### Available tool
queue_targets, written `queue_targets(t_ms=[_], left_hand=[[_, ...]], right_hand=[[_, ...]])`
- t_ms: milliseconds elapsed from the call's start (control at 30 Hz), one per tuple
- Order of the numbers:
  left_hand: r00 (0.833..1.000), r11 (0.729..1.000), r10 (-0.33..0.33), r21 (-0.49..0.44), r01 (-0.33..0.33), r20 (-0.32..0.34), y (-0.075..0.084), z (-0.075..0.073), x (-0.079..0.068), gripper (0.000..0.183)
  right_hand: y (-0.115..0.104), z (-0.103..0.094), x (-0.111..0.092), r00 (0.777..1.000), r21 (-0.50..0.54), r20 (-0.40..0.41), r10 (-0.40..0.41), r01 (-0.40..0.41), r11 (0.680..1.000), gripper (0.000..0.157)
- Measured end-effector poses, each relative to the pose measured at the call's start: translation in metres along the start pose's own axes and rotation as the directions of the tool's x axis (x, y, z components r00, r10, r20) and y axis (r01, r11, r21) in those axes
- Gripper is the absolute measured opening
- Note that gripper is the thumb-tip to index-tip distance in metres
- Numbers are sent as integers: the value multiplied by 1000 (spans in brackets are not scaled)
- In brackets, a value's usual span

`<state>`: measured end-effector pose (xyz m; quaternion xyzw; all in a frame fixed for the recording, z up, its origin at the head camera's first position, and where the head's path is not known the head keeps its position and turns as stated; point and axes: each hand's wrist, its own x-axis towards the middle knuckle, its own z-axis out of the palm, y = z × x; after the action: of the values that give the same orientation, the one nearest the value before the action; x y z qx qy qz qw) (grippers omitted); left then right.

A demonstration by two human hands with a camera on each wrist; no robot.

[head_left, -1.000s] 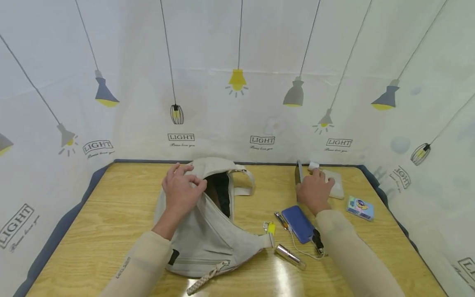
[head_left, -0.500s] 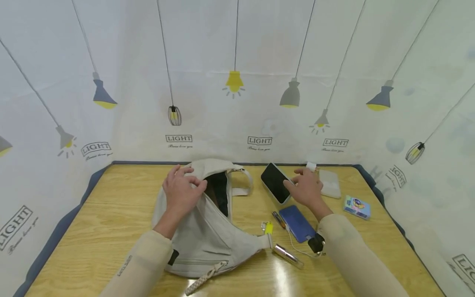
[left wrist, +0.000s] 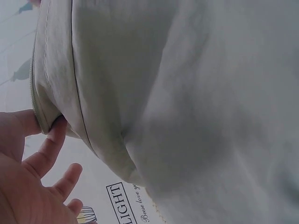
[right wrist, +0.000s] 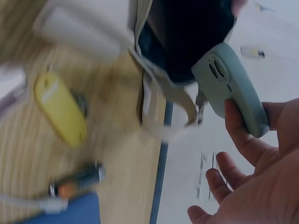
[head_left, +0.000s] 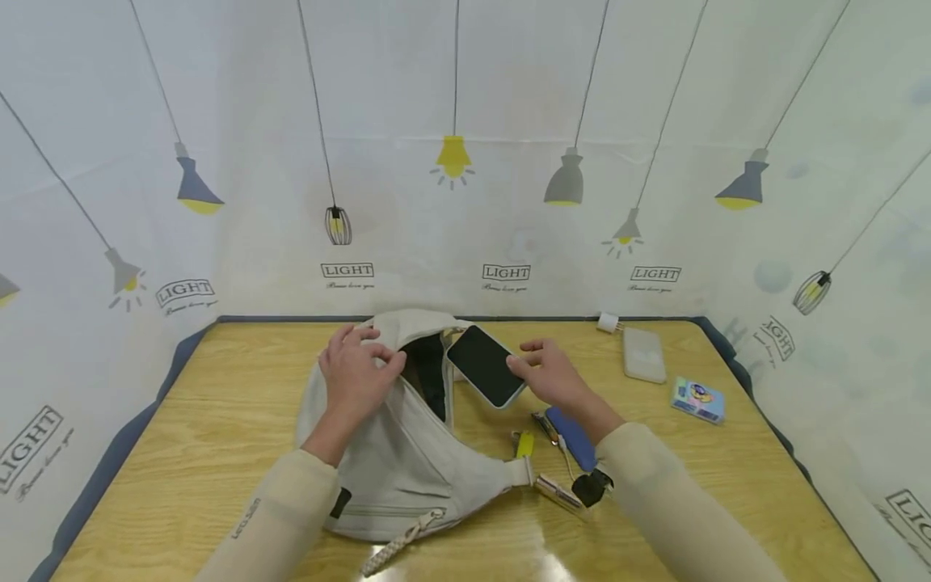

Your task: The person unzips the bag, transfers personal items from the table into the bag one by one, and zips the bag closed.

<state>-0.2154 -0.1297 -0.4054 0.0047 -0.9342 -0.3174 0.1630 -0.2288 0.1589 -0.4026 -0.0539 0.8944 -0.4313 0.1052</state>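
Phone and right hand have travelled together toward the left hand over the last second, away from their spot near the white plug. Right thumb and finger pinch one end of the phone, held above the table with its dark screen up; the remaining fingers reach out loosely. Between the two hands, its far end is right beside the bag's opening; whether they touch, I can't tell. Left thumb and forefinger still pinch the edge of the beige bag, which spreads below that hand. Just below the right hand are a nail clipper, a yellow tag and a blue slab partly hidden by the wrist. Nearer the person lies a shiny tube, beside a black object. Beyond the right hand, rightward, sit the white plug, a pale flat case and a small blue box.
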Motion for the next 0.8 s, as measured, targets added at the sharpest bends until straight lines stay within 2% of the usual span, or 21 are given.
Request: queue_targets(t_ms=[167,267,367,500,667,733,800], left_hand=[[1000,1000,3,0,-3,-3,0,1,0,27],[1000,1000,-1,-6,1,1,0,1,0,26],[1000,1000,-2,-7,2,6,0,1,0,27],[1000,1000,0,3,0,9,0,2,-1,26],[1000,1000,0,2,0,16,0,5,-2,26],[1000,1000,-2,0,2,16,0,5,-2,26],[1000,1000,-2,0,2,13,1,5,-2,26]], right_hand=[[-14,17,1,997,77,61,43,-48,996,46],[-21,26,2,990,133,103,95,-108,985,44],[-26,34,3,981,154,156,114,-138,978,42],[-29,46,5,980,152,182,78,-106,983,38],[-27,60,8,991,180,120,63,-84,980,32],[-27,65,10,997,163,63,44,-54,985,31],[-27,70,10,1000,95,8,14,-14,995,29]])
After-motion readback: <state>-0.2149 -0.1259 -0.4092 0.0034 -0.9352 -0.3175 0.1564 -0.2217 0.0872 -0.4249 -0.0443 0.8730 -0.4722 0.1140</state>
